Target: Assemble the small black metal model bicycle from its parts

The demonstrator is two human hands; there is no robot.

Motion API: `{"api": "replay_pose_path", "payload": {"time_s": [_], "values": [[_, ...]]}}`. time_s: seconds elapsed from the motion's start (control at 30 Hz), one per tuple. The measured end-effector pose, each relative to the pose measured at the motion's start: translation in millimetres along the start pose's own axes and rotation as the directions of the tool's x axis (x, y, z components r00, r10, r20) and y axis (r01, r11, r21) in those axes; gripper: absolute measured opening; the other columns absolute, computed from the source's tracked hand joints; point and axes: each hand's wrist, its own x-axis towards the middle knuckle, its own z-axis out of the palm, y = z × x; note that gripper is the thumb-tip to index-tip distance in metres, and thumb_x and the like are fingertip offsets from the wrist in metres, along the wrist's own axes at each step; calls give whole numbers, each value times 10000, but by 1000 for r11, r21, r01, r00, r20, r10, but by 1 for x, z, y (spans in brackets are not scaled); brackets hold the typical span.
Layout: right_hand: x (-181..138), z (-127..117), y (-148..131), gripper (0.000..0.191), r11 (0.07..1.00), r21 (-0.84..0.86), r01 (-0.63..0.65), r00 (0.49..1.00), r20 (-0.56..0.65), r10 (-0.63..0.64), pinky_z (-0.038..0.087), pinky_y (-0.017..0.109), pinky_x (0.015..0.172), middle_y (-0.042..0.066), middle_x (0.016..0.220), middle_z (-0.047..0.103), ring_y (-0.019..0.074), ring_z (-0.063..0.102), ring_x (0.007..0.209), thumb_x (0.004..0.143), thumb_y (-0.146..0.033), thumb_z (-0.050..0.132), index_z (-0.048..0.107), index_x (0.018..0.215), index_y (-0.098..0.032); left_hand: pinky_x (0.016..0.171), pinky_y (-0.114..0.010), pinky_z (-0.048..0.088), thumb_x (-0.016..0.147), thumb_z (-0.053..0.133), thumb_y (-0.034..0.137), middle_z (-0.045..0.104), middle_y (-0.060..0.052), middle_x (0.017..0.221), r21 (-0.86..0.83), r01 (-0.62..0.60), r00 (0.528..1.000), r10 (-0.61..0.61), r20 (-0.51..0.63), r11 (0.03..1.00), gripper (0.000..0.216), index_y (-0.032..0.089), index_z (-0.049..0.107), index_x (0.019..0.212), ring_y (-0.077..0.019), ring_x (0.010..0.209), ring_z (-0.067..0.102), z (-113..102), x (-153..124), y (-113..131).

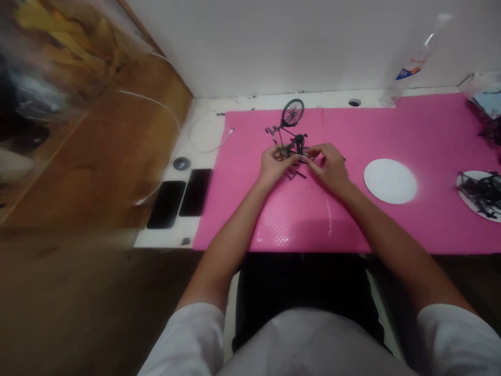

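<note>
A small black model bicycle (287, 129) lies over the pink mat, its spoked wheel (293, 113) pointing away from me. My left hand (274, 164) is closed around the lower part of its frame. From the other side my right hand (327, 166) pinches with thumb and forefinger close to the bicycle's near end. A small, pale, thin piece shows between the fingertips, too small to name. Part of a second wheel is hidden behind the right fingers. Thin black parts stick out below the left hand.
A white disc (390, 181) lies right of my hands on the pink mat (305, 219). Farther right, a white plate (465, 201) bears tangled black parts. Two dark phones (195, 192), a round metal lid (181, 163) and a white cable (211, 150) are at left; a clear bottle (415, 65) stands behind.
</note>
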Motion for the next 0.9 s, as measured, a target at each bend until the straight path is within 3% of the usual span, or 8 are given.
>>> {"api": "replay_pose_path", "payload": {"time_s": [0.47,0.7,0.9], "values": [[2,-3,1,193,1000,6,-2,999,-41,2,570,493,956,141,1130,804,318,709,1049,1039,-355,691,766,1172,-237,812,-317,702,652,1066,201,837,-23,886,-5,-7,1000,7,4,1000,463,197,800,1031,-163,802,820,0,1,-3],[5,-4,16,144,996,-87,-10,969,244,31,537,524,1009,114,1058,845,356,672,1105,986,-332,803,820,1103,-249,842,-331,692,653,1059,202,844,-39,925,-11,-24,999,23,-42,1000,484,186,791,1056,-173,824,814,-5,6,0],[7,-1,23,180,993,-106,46,966,258,-17,521,545,1046,118,1065,837,341,670,1060,1061,-396,748,832,1083,-237,790,-299,685,609,1068,242,850,-25,904,-40,-40,998,38,-43,998,520,183,793,1047,-158,790,813,-7,11,-6]]}}
